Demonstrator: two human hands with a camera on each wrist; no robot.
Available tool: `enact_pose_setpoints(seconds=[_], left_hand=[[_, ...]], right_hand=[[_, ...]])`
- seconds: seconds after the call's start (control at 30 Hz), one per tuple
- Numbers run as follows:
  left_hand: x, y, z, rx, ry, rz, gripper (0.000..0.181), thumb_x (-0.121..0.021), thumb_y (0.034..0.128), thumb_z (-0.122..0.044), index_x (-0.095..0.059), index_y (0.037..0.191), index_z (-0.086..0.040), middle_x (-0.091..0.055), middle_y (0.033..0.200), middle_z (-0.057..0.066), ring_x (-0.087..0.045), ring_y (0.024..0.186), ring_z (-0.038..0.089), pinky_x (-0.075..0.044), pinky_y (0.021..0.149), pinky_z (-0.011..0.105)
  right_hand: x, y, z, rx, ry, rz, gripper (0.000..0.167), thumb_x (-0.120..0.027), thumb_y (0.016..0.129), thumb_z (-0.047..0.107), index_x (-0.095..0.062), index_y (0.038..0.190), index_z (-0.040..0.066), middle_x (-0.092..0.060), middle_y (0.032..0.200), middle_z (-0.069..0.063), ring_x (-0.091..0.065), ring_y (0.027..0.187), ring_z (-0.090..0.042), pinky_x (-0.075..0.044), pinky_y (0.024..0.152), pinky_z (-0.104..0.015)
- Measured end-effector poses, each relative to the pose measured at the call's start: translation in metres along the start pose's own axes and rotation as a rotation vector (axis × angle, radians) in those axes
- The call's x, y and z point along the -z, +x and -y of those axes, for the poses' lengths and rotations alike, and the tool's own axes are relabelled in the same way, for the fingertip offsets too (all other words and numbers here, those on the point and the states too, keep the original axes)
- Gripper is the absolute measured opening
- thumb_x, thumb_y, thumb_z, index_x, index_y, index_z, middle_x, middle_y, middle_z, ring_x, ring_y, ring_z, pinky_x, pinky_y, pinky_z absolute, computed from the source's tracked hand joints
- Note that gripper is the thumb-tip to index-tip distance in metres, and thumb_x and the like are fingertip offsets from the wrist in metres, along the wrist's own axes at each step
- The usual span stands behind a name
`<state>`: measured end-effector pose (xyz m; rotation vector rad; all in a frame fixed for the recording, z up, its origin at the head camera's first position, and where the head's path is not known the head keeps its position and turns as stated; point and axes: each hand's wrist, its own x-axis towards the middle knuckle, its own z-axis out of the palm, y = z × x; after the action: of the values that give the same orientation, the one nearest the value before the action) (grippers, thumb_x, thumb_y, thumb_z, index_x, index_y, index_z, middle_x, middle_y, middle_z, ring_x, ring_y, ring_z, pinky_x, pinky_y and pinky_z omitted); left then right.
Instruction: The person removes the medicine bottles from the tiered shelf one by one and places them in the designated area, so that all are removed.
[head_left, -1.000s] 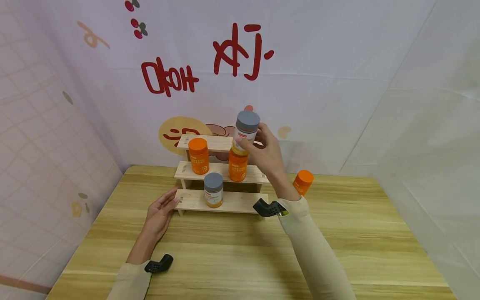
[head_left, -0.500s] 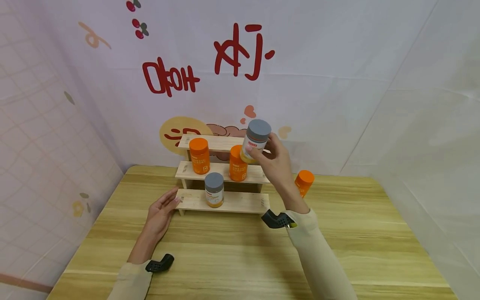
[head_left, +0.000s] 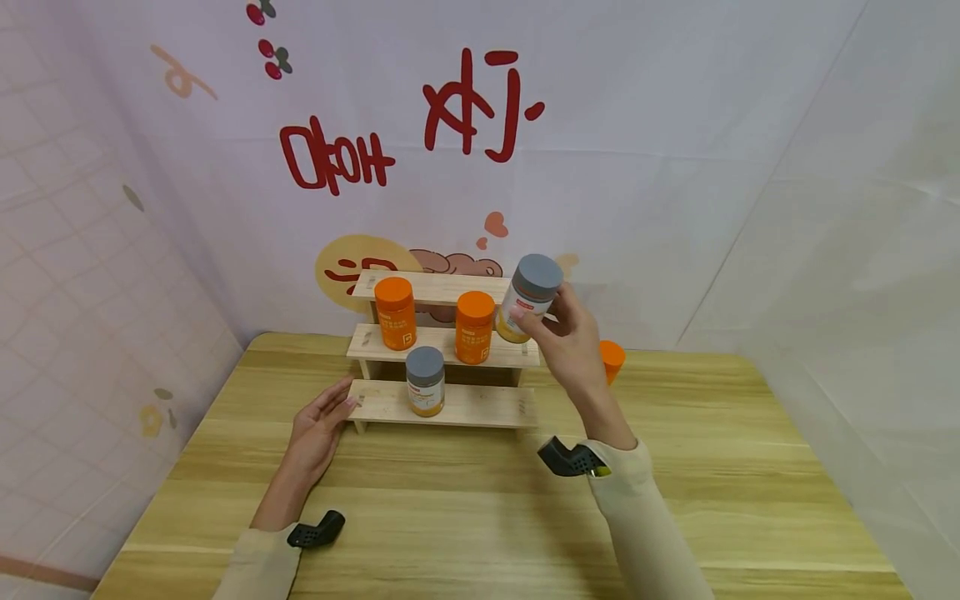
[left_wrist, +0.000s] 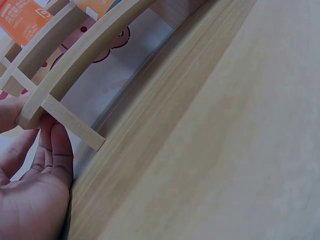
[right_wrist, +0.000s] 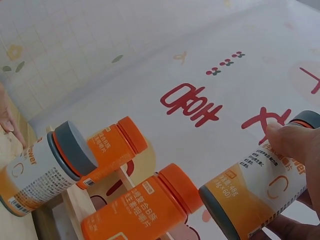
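Note:
My right hand grips a grey-capped white and yellow bottle, tilted, in the air by the right end of the three-step wooden shelf. In the right wrist view the thumb lies along this bottle. Two orange bottles stand on the middle step, and another grey-capped bottle on the lowest. The left hand pinches the left end of the lowest step; in the left wrist view its thumb is above the board and fingers below.
Behind my right hand, partly hidden, an orange-capped bottle stands on the wooden table. A printed white cloth hangs behind the table, with more cloth at both sides.
The right hand has carried its bottle rightward and down, from over the right orange bottle to the shelf's right end. My left hand has stayed at the lowest step.

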<state>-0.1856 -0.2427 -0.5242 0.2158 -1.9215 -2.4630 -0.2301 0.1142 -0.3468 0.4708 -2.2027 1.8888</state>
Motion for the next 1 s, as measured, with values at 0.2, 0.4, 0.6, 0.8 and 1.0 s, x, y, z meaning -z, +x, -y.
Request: enact_pose_setpoints(seconds=[0.2,0.4,0.6,0.8,1.0], left_hand=[[0.0,0.0,-0.001,0.007,0.003,0.004,0.067,-0.064,0.1026,-0.013,-0.032,0.159,0.003,-0.054,0.126,-0.007,-0.053,0.117,0.002,-0.049,0.096,0.011],[-0.001,0.0,-0.001,0.016,0.002,0.0,0.067,-0.065,0.1024,-0.013,-0.032,0.159,0.002,-0.054,0.125,-0.008,-0.053,0.117,0.002,-0.05,0.095,0.011],[-0.001,0.0,-0.001,0.011,0.002,-0.001,0.066,-0.065,0.1024,-0.012,-0.033,0.158,0.002,-0.055,0.124,-0.008,-0.055,0.115,0.001,-0.05,0.095,0.012],[0.0,0.0,-0.002,0.02,0.012,0.007,0.067,-0.064,0.1032,-0.014,-0.031,0.159,0.001,-0.052,0.129,-0.006,-0.053,0.118,0.001,-0.05,0.095,0.011],[-0.001,0.0,-0.002,0.013,0.01,0.004,0.067,-0.063,0.1033,-0.014,-0.031,0.159,0.002,-0.053,0.128,-0.007,-0.053,0.118,0.001,-0.05,0.095,0.011]], right_hand=[[0.01,-0.006,-0.005,0.005,-0.007,-0.016,0.055,-0.074,0.096,0.017,-0.053,0.146,0.022,-0.063,0.135,-0.007,-0.06,0.119,-0.02,-0.053,0.102,-0.028],[0.022,-0.014,-0.011,-0.003,-0.019,-0.013,0.055,-0.074,0.096,0.017,-0.052,0.147,0.023,-0.062,0.136,-0.008,-0.06,0.12,-0.019,-0.053,0.101,-0.025],[0.036,-0.023,-0.021,-0.014,-0.04,-0.016,0.055,-0.073,0.097,0.02,-0.052,0.148,0.024,-0.062,0.135,-0.006,-0.061,0.118,-0.017,-0.053,0.097,-0.021],[0.05,-0.03,-0.028,-0.043,-0.044,-0.03,0.052,-0.073,0.098,0.021,-0.053,0.146,0.021,-0.061,0.132,0.0,-0.06,0.119,-0.016,-0.052,0.095,-0.019],[0.065,-0.036,-0.037,-0.068,-0.059,-0.021,0.055,-0.072,0.098,0.021,-0.051,0.148,0.023,-0.06,0.134,0.0,-0.059,0.119,-0.016,-0.051,0.097,-0.017]])
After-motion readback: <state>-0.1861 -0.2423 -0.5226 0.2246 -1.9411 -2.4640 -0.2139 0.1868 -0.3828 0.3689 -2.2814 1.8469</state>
